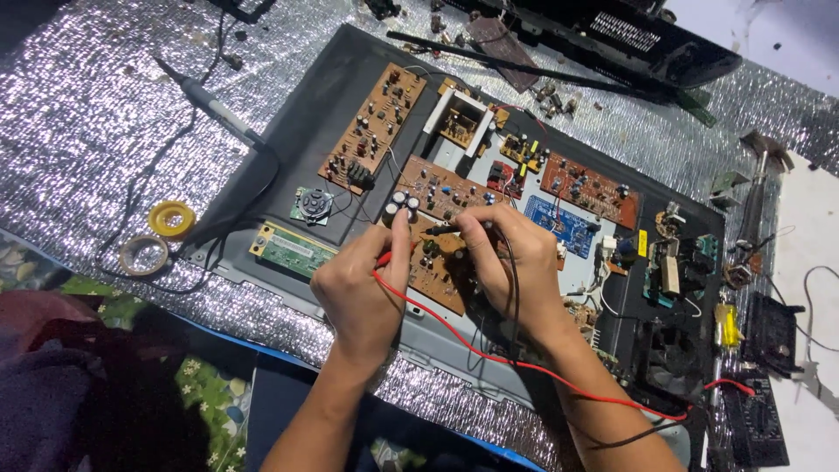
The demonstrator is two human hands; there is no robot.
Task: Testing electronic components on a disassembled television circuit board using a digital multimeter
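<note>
Red wire trails from the left hand (363,288), whose fingers are pinched together on a red probe; the right hand (507,262) clamps a black probe (446,229) the same way. Both tips press on the brown circuit board (437,262), mid-scene, held pen-like for steady contact. It lies on a grey metal panel (297,131) over the foil-covered surface (79,114).

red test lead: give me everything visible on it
The red test lead is a thin, glossy red insulated wire. Its probe end sits pinched in the left hand, tip down by the tall capacitors on the brown circuit board; the probe body is mostly hidden by fingers. From there the wire runs slack over the board's edge and the grey metal chassis, crosses the right forearm, and ends near the black meter at lower right. The plug itself is unclear.
</note>
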